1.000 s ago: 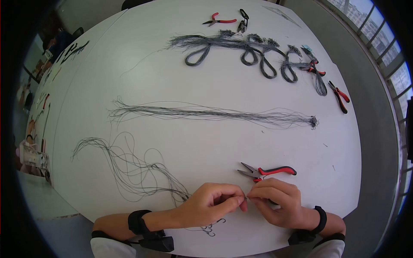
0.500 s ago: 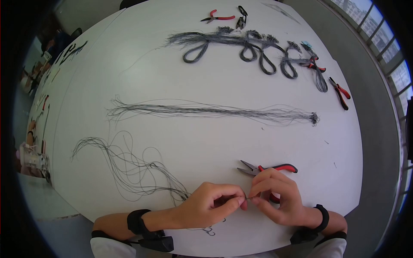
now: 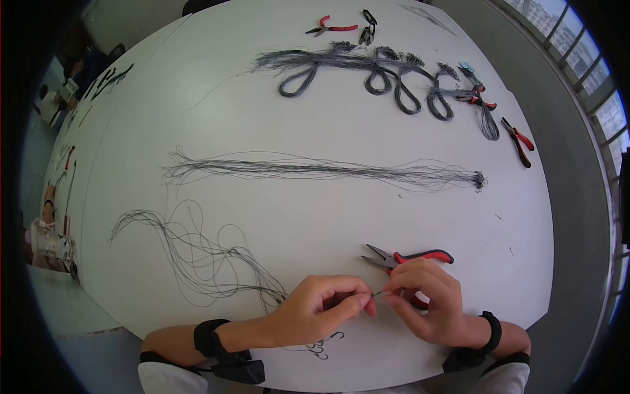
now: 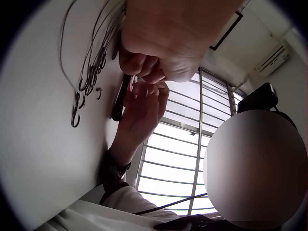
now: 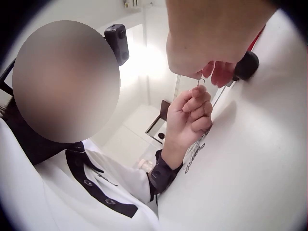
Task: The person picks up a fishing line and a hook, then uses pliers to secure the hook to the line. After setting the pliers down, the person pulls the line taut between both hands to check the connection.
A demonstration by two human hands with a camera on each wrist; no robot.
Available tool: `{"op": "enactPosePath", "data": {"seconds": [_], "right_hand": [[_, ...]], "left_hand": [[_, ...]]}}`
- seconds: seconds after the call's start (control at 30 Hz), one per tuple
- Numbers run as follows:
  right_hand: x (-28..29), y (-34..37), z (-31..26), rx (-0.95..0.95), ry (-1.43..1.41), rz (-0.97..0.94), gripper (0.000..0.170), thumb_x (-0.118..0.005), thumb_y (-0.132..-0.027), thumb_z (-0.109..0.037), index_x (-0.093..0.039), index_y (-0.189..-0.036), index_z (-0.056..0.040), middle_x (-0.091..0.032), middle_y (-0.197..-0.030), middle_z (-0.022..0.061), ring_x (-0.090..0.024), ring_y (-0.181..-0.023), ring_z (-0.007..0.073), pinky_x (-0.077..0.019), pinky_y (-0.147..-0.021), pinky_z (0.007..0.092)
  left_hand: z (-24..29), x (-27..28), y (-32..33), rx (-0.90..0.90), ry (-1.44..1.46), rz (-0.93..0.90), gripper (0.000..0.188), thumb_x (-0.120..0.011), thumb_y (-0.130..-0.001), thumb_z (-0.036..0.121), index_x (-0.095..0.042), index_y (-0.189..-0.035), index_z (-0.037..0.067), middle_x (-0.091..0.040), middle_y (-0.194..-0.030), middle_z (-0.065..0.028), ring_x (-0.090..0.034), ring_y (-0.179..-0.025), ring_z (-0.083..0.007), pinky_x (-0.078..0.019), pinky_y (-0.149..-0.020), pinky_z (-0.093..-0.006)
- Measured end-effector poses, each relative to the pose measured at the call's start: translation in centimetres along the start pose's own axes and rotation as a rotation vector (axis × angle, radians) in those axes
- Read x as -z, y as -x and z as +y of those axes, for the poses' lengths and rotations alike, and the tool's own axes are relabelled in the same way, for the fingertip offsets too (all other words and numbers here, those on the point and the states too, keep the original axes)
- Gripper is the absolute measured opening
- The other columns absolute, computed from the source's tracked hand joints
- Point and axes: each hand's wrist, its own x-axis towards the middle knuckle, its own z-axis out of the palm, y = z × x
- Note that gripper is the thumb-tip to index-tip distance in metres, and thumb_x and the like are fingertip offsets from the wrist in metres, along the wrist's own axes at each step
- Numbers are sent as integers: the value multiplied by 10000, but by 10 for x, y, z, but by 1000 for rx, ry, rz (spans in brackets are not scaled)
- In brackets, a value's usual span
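Thumb and forefinger of my left hand (image 3: 328,308) pinch a small fish hook (image 5: 201,82), whose curved end sticks out from the fingertips. My right hand (image 3: 426,299) is opposite, thumb and forefinger pinching at the hook's other end. Under the left hand, several dark hooks (image 3: 319,349) lie on the white table, seen closer in the left wrist view as a cluster of hooks (image 4: 89,86). Their thin dark lines (image 3: 216,253) trail in loose loops to the left. Red and black pliers (image 3: 426,257) lie just behind the right hand, partly hidden by it.
A long straight bundle of lines (image 3: 315,171) with hooks at its right end lies across the table. Farther back are coiled bundles (image 3: 374,64), red-handled pliers (image 3: 338,27), dark snips (image 3: 369,27) and more pliers (image 3: 520,141) near the right edge.
My right hand has shifted slightly right, its fingers a little farther from the left fingertips, so more of the hook shows between the hands. The left hand stays nearly still.
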Motion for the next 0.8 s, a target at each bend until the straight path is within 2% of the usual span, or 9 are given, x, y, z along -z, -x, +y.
{"op": "enactPosePath", "data": {"seconds": [0.13,0.3,0.47,0.53,0.8], "right_hand": [[-1,1,1,44,35,0,207,-645,-709,86,-606,-886,-12,-594,-846,84,-586,-647,131,-469,-463,204],[-3,2,1,101,132,55,210,-676,-660,63,-619,-842,-25,-596,-811,79,-589,-646,194,-467,-472,260],[-7,4,9,214,183,104,236,-692,-633,46,-625,-845,-34,-592,-808,68,-580,-617,198,-464,-473,276],[-7,4,10,241,202,109,240,-696,-628,43,-628,-844,-36,-592,-807,66,-578,-606,192,-462,-469,270],[-10,1,7,279,259,125,236,-697,-606,45,-609,-816,-19,-570,-783,67,-547,-591,188,-446,-473,264]], "left_hand": [[0,0,0,0,-31,-3,172,-456,-924,112,-579,-909,-7,-593,-837,-2,-416,-648,-15,-359,-576,-172],[0,-1,0,-7,-32,-7,175,-458,-927,117,-578,-917,-10,-596,-846,-7,-422,-660,-18,-368,-592,-172],[-2,-2,-1,-21,-29,-11,178,-456,-926,116,-580,-915,-11,-594,-841,-7,-416,-653,-18,-365,-588,-172],[-5,-4,-2,-84,11,29,171,-459,-923,95,-593,-891,-6,-489,-692,35,-344,-570,-16,-296,-500,-188],[-5,-4,-1,-111,-68,42,155,-468,-914,87,-588,-879,-5,-501,-676,25,-364,-546,-21,-317,-483,-193]]}}
